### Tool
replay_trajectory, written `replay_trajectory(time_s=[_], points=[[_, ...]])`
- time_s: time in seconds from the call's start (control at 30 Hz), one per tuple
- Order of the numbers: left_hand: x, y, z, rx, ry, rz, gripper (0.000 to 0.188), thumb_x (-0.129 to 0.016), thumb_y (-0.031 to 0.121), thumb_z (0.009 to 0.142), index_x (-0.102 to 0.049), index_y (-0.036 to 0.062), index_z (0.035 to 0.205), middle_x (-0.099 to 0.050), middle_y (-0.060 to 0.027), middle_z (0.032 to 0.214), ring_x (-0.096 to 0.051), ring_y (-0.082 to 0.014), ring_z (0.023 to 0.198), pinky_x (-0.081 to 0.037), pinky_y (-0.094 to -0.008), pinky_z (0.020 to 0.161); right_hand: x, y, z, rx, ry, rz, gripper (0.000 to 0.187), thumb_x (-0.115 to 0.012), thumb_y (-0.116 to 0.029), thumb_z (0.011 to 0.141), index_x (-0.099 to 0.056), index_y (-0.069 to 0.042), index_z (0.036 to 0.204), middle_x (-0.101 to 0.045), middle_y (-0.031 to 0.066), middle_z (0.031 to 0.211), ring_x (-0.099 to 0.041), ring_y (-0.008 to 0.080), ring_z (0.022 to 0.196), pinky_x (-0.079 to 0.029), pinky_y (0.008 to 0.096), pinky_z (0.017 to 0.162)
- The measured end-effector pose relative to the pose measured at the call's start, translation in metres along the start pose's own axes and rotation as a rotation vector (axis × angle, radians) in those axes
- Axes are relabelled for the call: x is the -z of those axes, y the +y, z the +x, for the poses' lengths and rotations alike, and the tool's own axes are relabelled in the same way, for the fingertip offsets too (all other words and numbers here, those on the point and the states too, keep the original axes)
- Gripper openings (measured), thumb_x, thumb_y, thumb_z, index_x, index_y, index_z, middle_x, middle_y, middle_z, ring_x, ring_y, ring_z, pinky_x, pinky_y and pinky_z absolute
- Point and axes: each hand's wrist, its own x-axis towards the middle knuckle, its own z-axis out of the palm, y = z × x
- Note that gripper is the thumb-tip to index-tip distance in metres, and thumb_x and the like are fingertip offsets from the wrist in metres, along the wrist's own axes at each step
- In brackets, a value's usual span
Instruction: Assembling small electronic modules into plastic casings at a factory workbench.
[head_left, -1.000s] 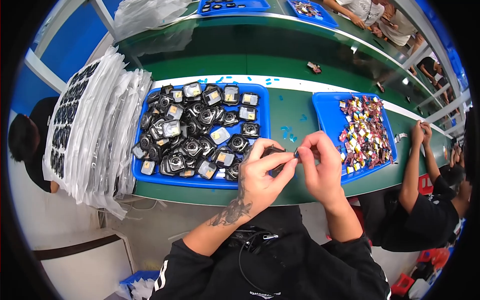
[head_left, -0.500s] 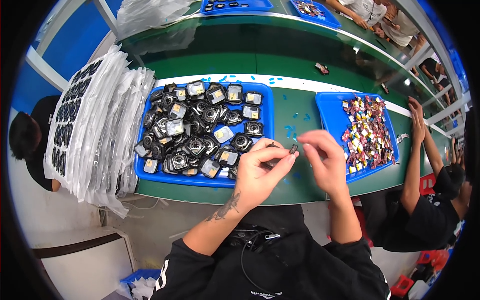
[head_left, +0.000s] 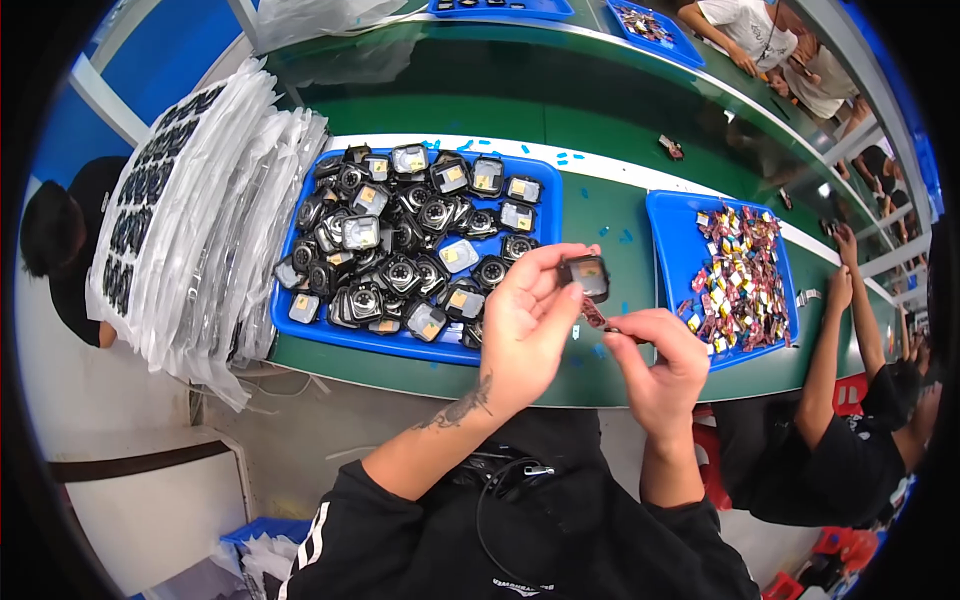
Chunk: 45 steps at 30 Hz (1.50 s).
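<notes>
My left hand [head_left: 522, 325] is closed on a black watch case [head_left: 585, 277], its grey inner face turned up, just right of the tray of watch cases. From the case's lower edge a small reddish circuit board [head_left: 593, 314] hangs down toward my right hand. The thumb and fingertips of my right hand [head_left: 668, 362] pinch its lower end, where a dark bit shows. Whether the board is still joined to the case is hidden by my left thumb.
A blue tray [head_left: 552, 205] heaped with black watch cases lies at left. At right, another blue tray [head_left: 672, 240] holds reddish circuit boards with white and yellow parts. Bagged sheets [head_left: 215, 220] stand stacked far left. Blue scraps [head_left: 627, 236] dot the green bench. Co-workers sit at both sides.
My left hand has turned and lifted, bringing the watch case's grey face into view. My right hand has moved down and closed on the circuit board, which now shows between my hands.
</notes>
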Motion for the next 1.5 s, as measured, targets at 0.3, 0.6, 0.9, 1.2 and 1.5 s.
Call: replay_trajectory(time_s=[0.3,0.6,0.9,1.2,1.5], points=[[0.006,0.008,0.004,-0.136,0.17,0.214,0.026,-0.062,-0.007,0.089,-0.062,-0.0073,0.115,-0.069,-0.0119,0.104,-0.066,-0.0132,0.092,-0.053,-0.0245,0.081,0.017,-0.021,0.001,0.077,-0.03,-0.106,0.019,-0.072,0.009,0.073,-0.07,0.002,0.091,-0.067,0.0107,0.08,-0.064,0.0217,0.072,-0.049,0.0292,0.061],[-0.007,0.01,-0.02,0.039,0.069,0.056,0.036,-0.06,-0.004,0.091,-0.055,-0.0102,0.126,-0.068,-0.0156,0.109,-0.066,-0.0149,0.097,-0.054,-0.0254,0.086,-0.001,-0.02,0.004,0.03,0.065,-0.149,0.02,-0.073,0.008,0.074,-0.069,0.001,0.092,-0.066,0.0092,0.079,-0.053,0.0116,0.053,-0.04,0.0242,0.047],[-0.003,0.008,-0.026,0.079,-0.001,0.147,0.036,-0.058,-0.004,0.093,-0.054,-0.0084,0.129,-0.067,-0.0137,0.111,-0.064,-0.0134,0.1,-0.053,-0.0238,0.085,-0.001,-0.023,0.003,-0.007,0.052,-0.097,0.017,-0.074,0.008,0.073,-0.066,-0.001,0.085,-0.065,0.0062,0.077,-0.04,0.0089,0.046,-0.032,0.0247,0.044],[0.004,0.008,-0.025,0.104,-0.089,0.159,0.037,-0.057,0.004,0.097,-0.053,-0.0058,0.132,-0.067,-0.0083,0.106,-0.061,-0.0062,0.088,-0.05,-0.02,0.074,-0.002,-0.017,0.006,-0.044,0.014,-0.043,0.014,-0.073,0.008,0.075,-0.068,-0.001,0.085,-0.064,0.0054,0.074,-0.04,0.0071,0.048,-0.032,0.0245,0.045],[0.006,0.007,-0.025,0.113,-0.115,0.241,0.033,-0.057,0.004,0.096,-0.056,-0.0053,0.129,-0.066,-0.0058,0.1,-0.059,-0.0054,0.082,-0.05,-0.0196,0.07,0.0,-0.017,0.007,-0.101,-0.02,0.013,0.012,-0.072,0.007,0.076,-0.069,-0.001,0.084,-0.063,0.0037,0.073,-0.043,0.0061,0.049,-0.032,0.0237,0.045]])
